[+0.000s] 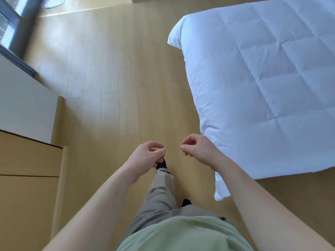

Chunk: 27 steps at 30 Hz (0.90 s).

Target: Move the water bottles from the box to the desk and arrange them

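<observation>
No water bottle, box or desk shows in the head view. My left hand [147, 153] hangs in front of me over the wooden floor, fingers loosely curled with nothing in them. My right hand [196, 146] is level with it, a short gap to its right, fingers curled the same way and holding nothing. Both bare forearms reach up from the bottom of the view. Below the hands are my grey trousers and one dark shoe stepping forward.
A bed with a white quilted duvet [262, 78] fills the right side, its corner near my right hand. A wooden cabinet with a white top [27, 151] stands at the left. A dark window frame [21, 29] is at the far left. Light wooden floor [117, 78] lies ahead.
</observation>
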Tool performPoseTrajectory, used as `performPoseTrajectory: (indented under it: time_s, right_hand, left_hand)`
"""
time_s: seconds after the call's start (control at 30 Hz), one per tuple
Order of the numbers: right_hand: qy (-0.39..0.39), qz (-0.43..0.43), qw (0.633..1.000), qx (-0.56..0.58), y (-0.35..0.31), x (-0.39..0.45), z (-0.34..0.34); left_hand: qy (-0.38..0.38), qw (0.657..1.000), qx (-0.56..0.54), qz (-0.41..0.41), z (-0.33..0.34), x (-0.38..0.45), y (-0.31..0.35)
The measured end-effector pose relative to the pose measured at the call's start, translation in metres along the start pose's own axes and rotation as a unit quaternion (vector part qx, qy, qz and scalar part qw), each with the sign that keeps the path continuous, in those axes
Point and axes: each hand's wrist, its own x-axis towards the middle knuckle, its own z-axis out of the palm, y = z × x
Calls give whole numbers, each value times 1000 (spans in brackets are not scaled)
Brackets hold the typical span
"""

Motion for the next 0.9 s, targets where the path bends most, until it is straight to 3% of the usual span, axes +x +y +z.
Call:
performPoseTrajectory:
  time_s: [0.53, 0.9]
  right_hand:
    - [22, 26, 999, -9, -139, 197, -21]
    - [24, 46, 999, -5, -195, 303, -55]
  left_hand:
    - [-25, 1000, 4, 12, -133, 195, 109]
    - [-34, 999, 1, 0, -177, 295, 165]
